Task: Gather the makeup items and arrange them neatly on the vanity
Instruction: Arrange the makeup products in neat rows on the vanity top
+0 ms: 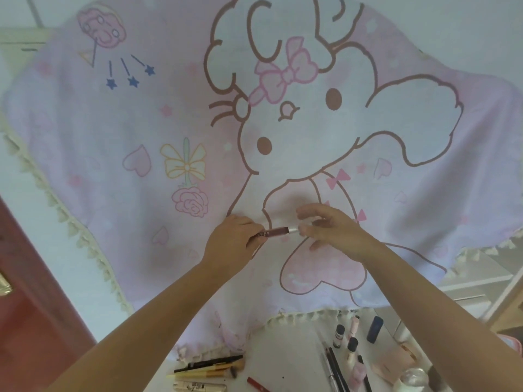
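I hold a dark red lip gloss tube (274,232) up in front of the pink cartoon cloth (141,131). My left hand (230,244) grips the tube's body. My right hand (331,226) pinches its silver cap end between thumb and fingers. Below, on the white vanity top (285,352), lie brushes and pencils (210,369) at the left. A red pencil (257,384) lies in the middle. Small bottles (351,343), dark pencils (335,369) and a dark blue tube (375,329) are grouped at the right.
The pink cloth with tassel trim hangs over the mirror and drapes onto the vanity's back edge. A red-brown door (34,292) with a brass handle stands at the left. A clear round jar (414,380) and a pink compact (396,366) sit at the lower right.
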Action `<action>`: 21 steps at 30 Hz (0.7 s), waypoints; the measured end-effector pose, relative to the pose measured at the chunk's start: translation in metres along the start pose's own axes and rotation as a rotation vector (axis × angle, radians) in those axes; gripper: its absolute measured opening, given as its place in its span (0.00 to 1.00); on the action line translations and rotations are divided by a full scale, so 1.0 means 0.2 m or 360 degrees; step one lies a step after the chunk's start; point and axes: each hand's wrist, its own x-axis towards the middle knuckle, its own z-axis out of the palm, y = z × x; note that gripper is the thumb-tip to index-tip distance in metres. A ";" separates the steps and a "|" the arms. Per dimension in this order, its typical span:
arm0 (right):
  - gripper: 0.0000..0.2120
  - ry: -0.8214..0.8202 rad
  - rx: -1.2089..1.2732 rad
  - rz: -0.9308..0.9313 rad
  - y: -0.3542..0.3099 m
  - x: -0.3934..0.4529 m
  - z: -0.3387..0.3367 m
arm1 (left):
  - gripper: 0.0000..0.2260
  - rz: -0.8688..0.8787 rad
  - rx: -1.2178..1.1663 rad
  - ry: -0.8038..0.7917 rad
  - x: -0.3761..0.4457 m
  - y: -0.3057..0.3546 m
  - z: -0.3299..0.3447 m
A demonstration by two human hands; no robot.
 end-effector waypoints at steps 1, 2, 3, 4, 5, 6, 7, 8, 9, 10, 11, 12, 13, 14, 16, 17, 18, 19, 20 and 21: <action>0.04 -0.0040 -0.0030 0.0073 0.00 0.00 0.01 | 0.11 -0.0005 -0.0001 -0.0007 -0.01 0.00 0.00; 0.07 -0.0077 -0.0101 0.0125 0.00 0.01 0.01 | 0.10 -0.0005 -0.0001 -0.0009 -0.01 0.01 0.00; 0.11 -0.0115 -0.0178 0.0164 0.02 0.02 0.02 | 0.10 -0.0010 0.0002 -0.0012 -0.02 0.01 0.01; 0.13 -0.0128 -0.0244 0.0149 0.03 0.03 0.03 | 0.10 -0.0017 0.0004 -0.0012 -0.03 0.00 0.01; 0.11 -0.0107 -0.0272 0.0094 0.04 0.04 0.03 | 0.09 -0.0031 0.0005 -0.0013 -0.03 0.00 0.02; 0.09 -0.0077 -0.0258 0.0021 0.05 0.04 0.04 | 0.09 -0.0052 0.0008 -0.0015 -0.03 -0.01 0.02; 0.11 -0.0027 -0.0201 -0.0046 0.07 0.05 0.04 | 0.09 -0.0076 0.0010 -0.0021 -0.04 -0.01 0.02; 0.14 -0.0002 -0.0118 -0.0088 0.07 0.05 0.05 | 0.10 -0.0094 0.0015 -0.0029 -0.04 -0.02 0.02; 0.17 -0.0016 -0.0031 -0.0110 0.08 0.06 0.04 | 0.09 -0.0105 0.0016 -0.0034 -0.04 -0.02 0.02; 0.18 -0.0052 0.0041 -0.0102 0.09 0.06 0.04 | 0.09 -0.0107 0.0013 -0.0039 -0.05 -0.02 0.02; 0.17 -0.0104 0.0089 -0.0068 0.10 0.06 0.04 | 0.09 -0.0107 0.0009 -0.0044 -0.05 -0.03 0.03; 0.13 -0.0131 0.0094 -0.0011 0.10 0.05 0.04 | 0.09 -0.0103 0.0007 -0.0047 -0.05 -0.03 0.03; 0.07 -0.0133 0.0054 0.0046 0.10 0.05 0.05 | 0.09 -0.0096 0.0007 -0.0056 -0.05 -0.03 0.03; 0.04 -0.0119 -0.0015 0.0087 0.10 0.05 0.05 | 0.09 -0.0086 0.0009 -0.0062 -0.04 -0.03 0.04; 0.08 -0.0070 -0.0143 0.0082 0.12 0.04 0.05 | 0.09 -0.0056 0.0014 -0.0076 -0.04 -0.04 0.05; 0.07 -0.0045 -0.0144 0.0035 0.14 0.04 0.05 | 0.10 -0.0048 0.0015 -0.0084 -0.04 -0.04 0.05; 0.07 -0.0030 -0.0092 -0.0006 0.15 0.04 0.05 | 0.10 -0.0047 0.0009 -0.0096 -0.04 -0.04 0.06; 0.10 -0.0051 -0.0029 -0.0042 0.16 0.03 0.05 | 0.10 -0.0053 -0.0002 -0.0106 -0.04 -0.04 0.07; 0.14 -0.0079 0.0042 -0.0048 0.17 0.03 0.04 | 0.10 -0.0055 -0.0012 -0.0116 -0.05 -0.04 0.08; 0.15 -0.0111 0.0070 -0.0030 0.19 0.03 0.04 | 0.10 -0.0052 -0.0016 -0.0125 -0.06 -0.05 0.09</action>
